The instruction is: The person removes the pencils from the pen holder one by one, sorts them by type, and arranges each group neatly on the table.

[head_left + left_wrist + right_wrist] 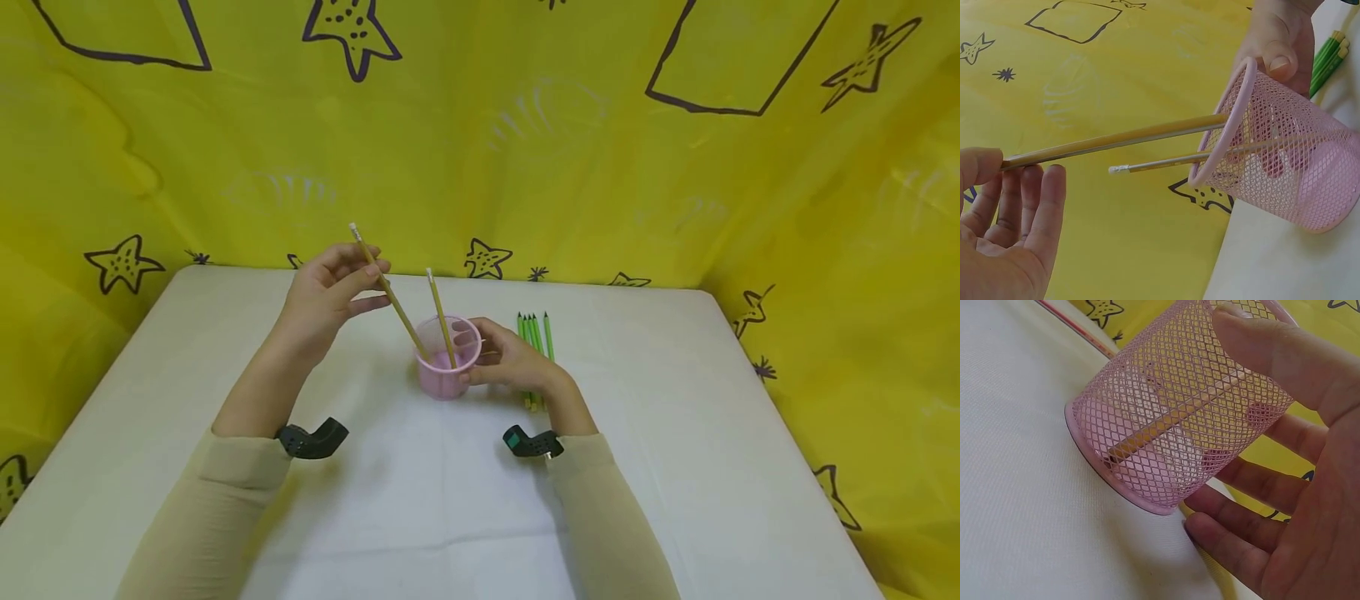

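My left hand [318,296] pinches a yellow pencil [390,292] between thumb and fingertips near its white eraser end [354,227]. The pencil slants down to the right, its lower end at the mouth of a pink mesh pencil cup [442,383]. How deep that end reaches is hard to tell. A second yellow pencil [1160,164] leans inside the cup, eraser up; its lower part shows through the mesh [1172,419]. My right hand [517,358] holds the cup from the right, thumb [1254,344] on the near side by the rim and fingers around the far side.
Several green pencils [536,329] lie on the white-covered table [675,467] right of the cup, partly behind my right hand and wrist. A yellow cloth [450,150] with drawn stars hangs behind the table and along its sides. Each wrist wears a black camera mount [315,439].
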Motion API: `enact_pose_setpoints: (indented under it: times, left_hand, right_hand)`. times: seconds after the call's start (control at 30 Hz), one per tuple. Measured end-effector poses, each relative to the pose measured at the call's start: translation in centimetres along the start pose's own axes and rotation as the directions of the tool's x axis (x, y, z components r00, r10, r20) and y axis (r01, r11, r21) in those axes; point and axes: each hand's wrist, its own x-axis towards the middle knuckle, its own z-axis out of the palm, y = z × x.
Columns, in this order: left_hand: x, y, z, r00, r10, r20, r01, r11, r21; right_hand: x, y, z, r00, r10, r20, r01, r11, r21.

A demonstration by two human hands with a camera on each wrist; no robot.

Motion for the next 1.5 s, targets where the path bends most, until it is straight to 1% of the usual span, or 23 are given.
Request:
enact_pose_setpoints:
  times: [0.17,0.27,0.4,0.57,0.7,0.83,1.03,1.17,1.33,1.5]
  left_hand:
    - [-0.4,0.1,-0.8,0.999,0.023,-0.044,-0.027,0.996,-0.084]
    - [-0.6,0.2,-1.3,0.997,0.038,-0.072,-0.049,0.987,-0.154]
    - [-1.0,0.4,-1.8,0.996,0.04,-0.085,-0.055,0.98,-0.191]
    - [-1.4,0.6,-2.5,0.995,0.029,-0.1,-0.048,0.981,-0.19]
    - [-1.6,0.5,-3.0,0.996,0.019,-0.084,-0.035,0.98,-0.197]
    - [-1.9,0.3,-3.5,0.997,-0.005,-0.077,-0.01,0.983,-0.183]
    - [-2.0,-0.5,-4.0,0.996,-0.038,-0.078,0.026,0.987,-0.157]
    - [-2.0,-1.1,-4.3,0.996,-0.045,-0.076,0.036,0.991,-0.126]
    - [-2.0,-1.4,-4.7,0.996,-0.05,-0.079,0.043,0.995,-0.088]
    - [-2.0,-1.8,-5.0,0.993,-0.079,-0.085,0.072,0.994,-0.079]
  right_hand:
    - [-0.2,0.3,0.0,1.0,0.0,-0.001,0.0,1.0,-0.02]
    - [-0.2,0.3,0.0,1.0,-0.013,0.003,0.013,1.0,-0.025]
    - [-0.1,0.3,0.0,1.0,-0.018,-0.001,0.018,1.0,-0.014]
    - [0.0,0.2,0.0,1.0,-0.015,0.007,0.015,1.0,-0.01]
    - [-0.1,0.2,0.0,1.0,-0.006,0.0,0.006,1.0,-0.013]
    - [-0.2,0.1,0.0,1.0,-0.003,0.0,0.003,1.0,-0.01]
    - [0.0,0.1,0.0,1.0,-0.005,0.001,0.005,1.0,-0.005]
    - [0.0,0.1,-0.1,1.0,-0.009,0.0,0.009,1.0,-0.009]
    - [0.1,0.0,-0.1,1.0,-0.017,0.004,0.017,1.0,-0.001]
    - [0.1,0.1,0.0,1.0,-0.006,0.0,0.006,1.0,-0.003]
